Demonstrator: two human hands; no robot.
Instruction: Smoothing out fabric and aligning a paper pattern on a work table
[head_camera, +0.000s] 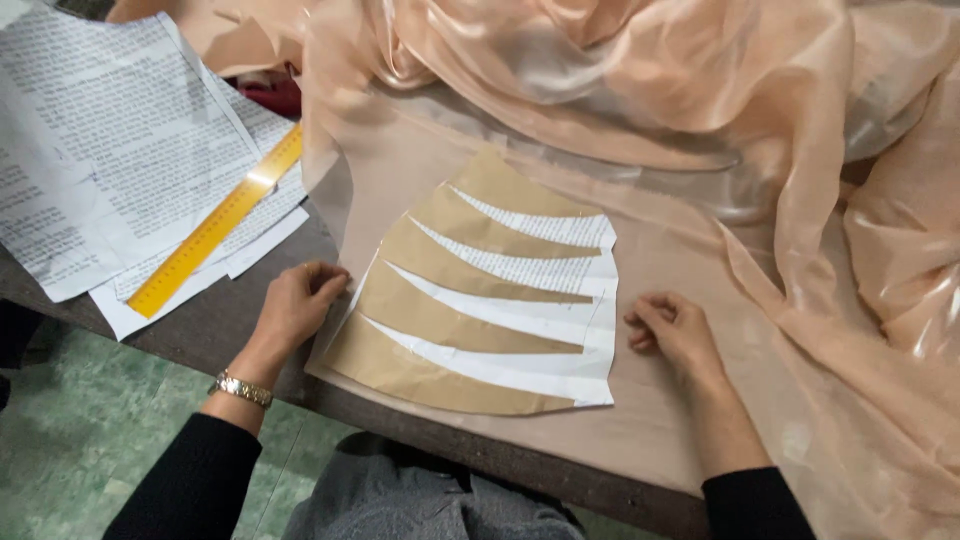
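A fan-shaped paper pattern (480, 300) of brown and white strips is laid flat on peach sheer fabric (680, 420) at the table's near edge, between 2 hands. The left hand (295, 305) is curled at its left edge, fingertips touching fabric there. The right hand (675, 328) is loosely curled just beside the right edge, gripping nothing.
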